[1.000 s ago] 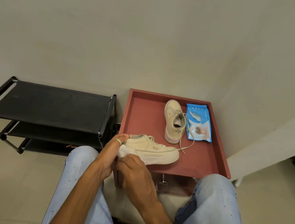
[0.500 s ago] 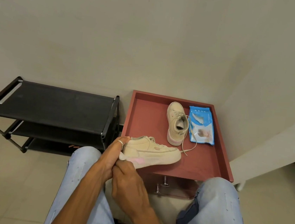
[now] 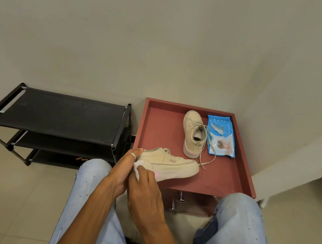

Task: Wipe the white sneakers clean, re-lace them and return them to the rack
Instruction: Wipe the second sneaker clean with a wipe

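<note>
A cream-white sneaker (image 3: 171, 163) lies tilted on its side over the near edge of the red tray table (image 3: 161, 130), toe pointing right. My left hand (image 3: 124, 168) grips its heel. My right hand (image 3: 144, 188) pinches a white wipe (image 3: 139, 166) against the sole near the heel. The second sneaker (image 3: 194, 133) stands upright farther back on the tray, its loose lace (image 3: 208, 157) trailing toward me.
A blue pack of wipes (image 3: 221, 136) lies to the right of the far sneaker. A black three-tier shoe rack (image 3: 56, 118) stands to the left against the wall. My knees in light jeans frame the table's near edge.
The sneaker in my hands has tipped more onto its side, showing its pale sole. My right hand has shifted along the heel end with the wipe.
</note>
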Tool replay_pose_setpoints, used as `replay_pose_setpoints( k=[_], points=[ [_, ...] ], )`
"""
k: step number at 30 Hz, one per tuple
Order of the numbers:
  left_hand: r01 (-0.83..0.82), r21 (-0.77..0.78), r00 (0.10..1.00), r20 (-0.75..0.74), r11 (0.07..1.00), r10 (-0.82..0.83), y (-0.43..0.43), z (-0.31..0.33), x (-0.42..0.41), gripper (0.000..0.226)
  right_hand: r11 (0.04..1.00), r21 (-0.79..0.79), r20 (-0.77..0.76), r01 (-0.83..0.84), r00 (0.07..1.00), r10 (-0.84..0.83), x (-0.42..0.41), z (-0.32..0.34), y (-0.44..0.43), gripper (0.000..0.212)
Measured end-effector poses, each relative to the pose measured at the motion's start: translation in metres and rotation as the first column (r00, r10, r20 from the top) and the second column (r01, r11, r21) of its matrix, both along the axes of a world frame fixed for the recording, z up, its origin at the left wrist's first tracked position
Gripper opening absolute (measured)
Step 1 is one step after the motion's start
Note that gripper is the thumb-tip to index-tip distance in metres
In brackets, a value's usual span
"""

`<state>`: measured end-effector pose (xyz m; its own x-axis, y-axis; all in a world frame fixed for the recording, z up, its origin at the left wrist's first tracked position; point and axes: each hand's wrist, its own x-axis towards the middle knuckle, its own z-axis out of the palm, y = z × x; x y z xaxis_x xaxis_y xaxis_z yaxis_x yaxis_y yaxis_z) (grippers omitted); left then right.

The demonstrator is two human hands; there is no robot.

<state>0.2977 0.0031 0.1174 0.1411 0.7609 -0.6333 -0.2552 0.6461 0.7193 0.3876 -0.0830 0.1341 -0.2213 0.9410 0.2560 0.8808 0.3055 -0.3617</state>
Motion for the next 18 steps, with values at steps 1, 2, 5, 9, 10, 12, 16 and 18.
replay_pose_setpoints(
  k=[1, 2, 5, 9, 10, 12, 16, 18],
  points=[
    [-0.001, 0.004, 1.000, -0.008, 1.000, 0.002, 0.000, 0.000, 0.000, 0.040, 1.000, 0.003, 0.011, -0.010, 1.000, 0.010, -0.001, -0.001, 0.000, 0.028],
    [-0.001, 0.008, 1.000, -0.011, 1.000, 0.001, 0.000, 0.000, 0.001, 0.039, 1.000, 0.004, 0.012, -0.018, 1.000, 0.018, -0.001, -0.001, 0.001, 0.025],
    [0.004, 0.010, 1.000, -0.013, 1.000, -0.004, -0.001, 0.003, 0.002, 0.038, 0.999, 0.005, 0.019, -0.034, 0.999, 0.034, 0.002, -0.002, -0.001, 0.024],
    [0.003, 0.020, 1.000, -0.017, 1.000, -0.003, -0.002, 0.004, 0.003, 0.037, 1.000, 0.028, 0.017, -0.007, 1.000, 0.007, 0.005, -0.006, 0.002, 0.028],
    [0.002, 0.025, 1.000, -0.016, 1.000, -0.002, -0.001, 0.003, 0.004, 0.037, 1.000, 0.029, 0.008, 0.007, 1.000, -0.007, 0.006, -0.007, 0.003, 0.029],
    [-0.015, 0.028, 1.000, -0.015, 0.999, 0.016, -0.002, 0.005, 0.005, 0.035, 0.999, 0.035, -0.017, 0.025, 1.000, -0.024, 0.009, -0.008, 0.005, 0.027],
    [-0.037, -0.017, 0.999, 0.001, 0.999, 0.037, -0.003, 0.011, 0.007, 0.028, 0.998, 0.025, -0.123, 0.049, 0.991, -0.045, 0.025, -0.002, 0.007, 0.020],
    [-0.023, -0.033, 1.000, -0.019, 0.999, 0.022, -0.004, 0.013, 0.006, 0.029, 0.996, 0.034, -0.158, 0.084, 0.984, -0.077, 0.039, -0.002, 0.011, 0.014]
  ],
)
